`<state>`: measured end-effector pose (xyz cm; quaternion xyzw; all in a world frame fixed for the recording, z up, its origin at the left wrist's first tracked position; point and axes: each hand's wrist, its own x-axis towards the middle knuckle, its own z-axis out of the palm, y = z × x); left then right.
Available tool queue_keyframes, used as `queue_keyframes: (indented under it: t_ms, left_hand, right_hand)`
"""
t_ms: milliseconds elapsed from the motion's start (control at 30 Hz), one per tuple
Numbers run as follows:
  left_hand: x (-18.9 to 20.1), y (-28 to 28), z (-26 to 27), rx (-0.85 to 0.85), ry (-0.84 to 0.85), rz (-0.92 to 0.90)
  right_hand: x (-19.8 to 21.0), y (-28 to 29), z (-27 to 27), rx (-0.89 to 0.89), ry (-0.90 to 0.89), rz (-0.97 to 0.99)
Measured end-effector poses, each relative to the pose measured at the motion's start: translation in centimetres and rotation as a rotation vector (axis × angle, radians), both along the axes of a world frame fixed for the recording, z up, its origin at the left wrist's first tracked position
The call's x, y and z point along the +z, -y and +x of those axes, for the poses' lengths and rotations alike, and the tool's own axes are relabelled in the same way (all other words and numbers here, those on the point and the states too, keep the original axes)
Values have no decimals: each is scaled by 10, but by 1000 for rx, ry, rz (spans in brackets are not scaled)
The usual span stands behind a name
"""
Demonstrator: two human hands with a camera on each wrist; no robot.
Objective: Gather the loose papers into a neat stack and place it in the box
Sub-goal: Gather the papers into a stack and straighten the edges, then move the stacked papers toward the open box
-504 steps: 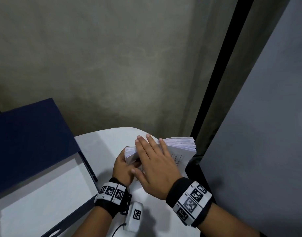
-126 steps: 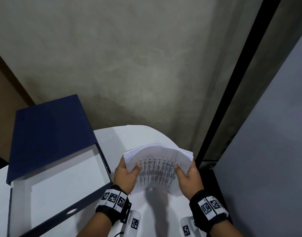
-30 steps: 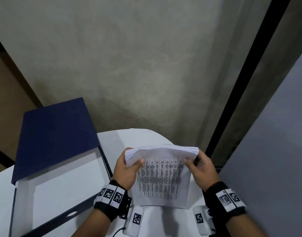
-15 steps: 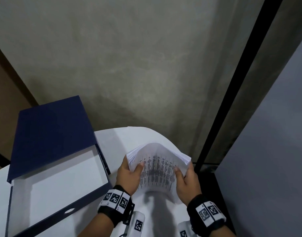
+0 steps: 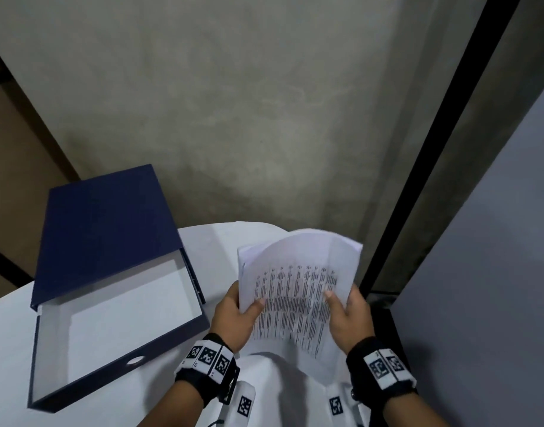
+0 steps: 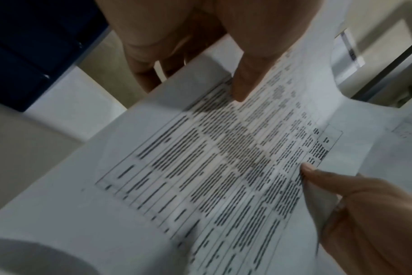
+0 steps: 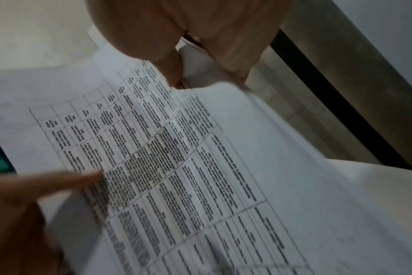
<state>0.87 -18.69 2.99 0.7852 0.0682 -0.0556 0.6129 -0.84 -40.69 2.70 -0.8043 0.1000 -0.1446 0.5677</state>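
Left to right. Well to the left of the left hand (image 5: 233,315), the open navy box (image 5: 110,362) lay on the white surface (image 5: 6,349), its white interior exposed and its lid (image 5: 101,229) folded back beyond it. A small oval finger hole marked the box's near wall.

The left hand gripped the left edge of the stack of papers (image 5: 298,272), thumb curled across the printed top sheet and the fingers behind the stack. A black wristband with square coded markers (image 5: 207,359) circled that wrist. In the left wrist view the thumb (image 6: 245,78) pressed on the printed table of text, which was blurred.

Between the two hands the stack stood raised off the surface, bowed so that its upper part arched away from the person; the top sheet carried dense columns of print, illegible.

The right hand (image 5: 347,318) clasped the stack's right edge, thumb on the front sheet and fingers hidden behind it. In the right wrist view the sheets (image 7: 223,167) fanned slightly apart at that edge. A second marker band (image 5: 384,368) sat on the right wrist.

Past the right hand, a black vertical frame (image 5: 434,143) ran up beside a grey panel (image 5: 495,272).
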Motion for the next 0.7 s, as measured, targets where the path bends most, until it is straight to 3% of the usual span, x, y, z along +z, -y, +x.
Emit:
queue_keyframes:
  t_ms: [200,333,533,700]
  left_hand:
    - [25,-25,-23,-117,29,80]
    - [50,-44,-41,-112,20,111]
    - [75,-75,-78,59,-65,-35]
    - [88,-95,-129,229,-220,-265]
  right_hand:
    - [79,8,26,51,194,321]
    - [97,0,36,167,199,436]
    - [72,-19,34,284,-11,476]
    - [-1,-1,10,361,-242,289]
